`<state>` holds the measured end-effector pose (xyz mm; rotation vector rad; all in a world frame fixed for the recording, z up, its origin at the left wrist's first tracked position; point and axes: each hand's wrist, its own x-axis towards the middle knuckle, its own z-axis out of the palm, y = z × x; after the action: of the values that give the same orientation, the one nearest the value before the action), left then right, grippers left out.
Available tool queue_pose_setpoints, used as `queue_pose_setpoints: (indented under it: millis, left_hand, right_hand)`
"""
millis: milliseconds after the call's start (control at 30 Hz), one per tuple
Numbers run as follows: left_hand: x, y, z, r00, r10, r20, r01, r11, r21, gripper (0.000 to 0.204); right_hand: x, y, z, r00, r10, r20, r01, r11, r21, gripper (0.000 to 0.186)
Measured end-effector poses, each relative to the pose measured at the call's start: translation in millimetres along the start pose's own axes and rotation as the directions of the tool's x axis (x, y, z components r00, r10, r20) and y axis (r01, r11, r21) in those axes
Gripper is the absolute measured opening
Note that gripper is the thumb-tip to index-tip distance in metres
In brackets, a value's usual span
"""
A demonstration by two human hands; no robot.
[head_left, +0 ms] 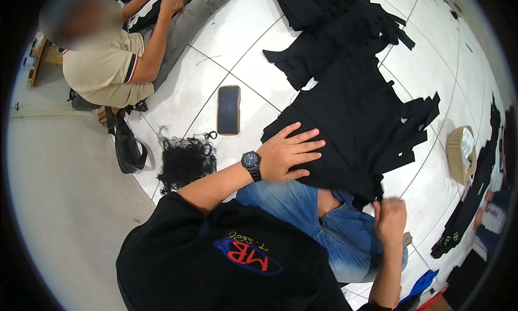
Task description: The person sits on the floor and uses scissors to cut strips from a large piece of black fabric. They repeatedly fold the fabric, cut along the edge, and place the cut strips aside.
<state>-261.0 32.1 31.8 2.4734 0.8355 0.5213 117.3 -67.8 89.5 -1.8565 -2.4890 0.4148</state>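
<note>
Black cloth pieces (345, 111) are spread in front of me, the nearest edge reaching over my jeans. My left hand (285, 153) lies flat on the near left part of this cloth, its fingers spread and a dark watch (250, 160) on the wrist. Close to the cloth's near right corner, my right hand (390, 218) is closed, fingers curled. What it grips, if anything, is hidden or too small to make out. Left of my left forearm lies a pile of curly black threads or scraps (186, 162).
A phone (229, 110) lies on the white tiled floor (253, 68). Another person (108, 68) sits at the upper left beside a black bag (128, 146). At the right stand a beige basket (457, 157) and a long strip of black cloth (475, 187).
</note>
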Motion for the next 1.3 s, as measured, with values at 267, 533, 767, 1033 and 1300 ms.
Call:
queue_pose_setpoints:
  millis: [267, 533, 767, 1033, 1300]
  left_hand:
    - [-0.5, -0.3, 4.0, 1.0, -0.03, 0.005, 0.03, 0.998, -0.047, 0.045]
    - [2.1, -1.6, 3.0, 1.0, -0.015, 0.0, 0.015, 0.999, -0.052, 0.045]
    - [-1.1, -3.5, 5.6, 1.0, -0.002, 0.013, 0.003, 1.0, -0.027, 0.049]
    - [-31.7, -11.0, 34.2, 0.436, -0.824, -0.362, 0.609, 0.567, -0.555, 0.077]
    - [-25.0, -9.6, 27.8, 0.453, -0.865, -0.217, 0.534, 0.458, -0.711, 0.038]
  right_hand:
    - [-63.0, 18.1, -13.6, 0.977, 0.197, 0.085, -0.208, 0.967, 0.147, 0.033]
    - [-102.4, 60.1, -24.0, 0.943, 0.307, 0.126, -0.322, 0.939, 0.12, 0.033]
    - [-107.7, 78.5, -31.5, 0.895, 0.409, 0.176, -0.42, 0.907, 0.029, 0.027]
    - [-68.0, -19.9, -53.5, 0.963, 0.254, 0.092, -0.122, 0.105, 0.987, 0.038]
    - [-12.5, -40.8, -11.1, 0.943, 0.333, -0.024, -0.333, 0.938, -0.098, 0.017]
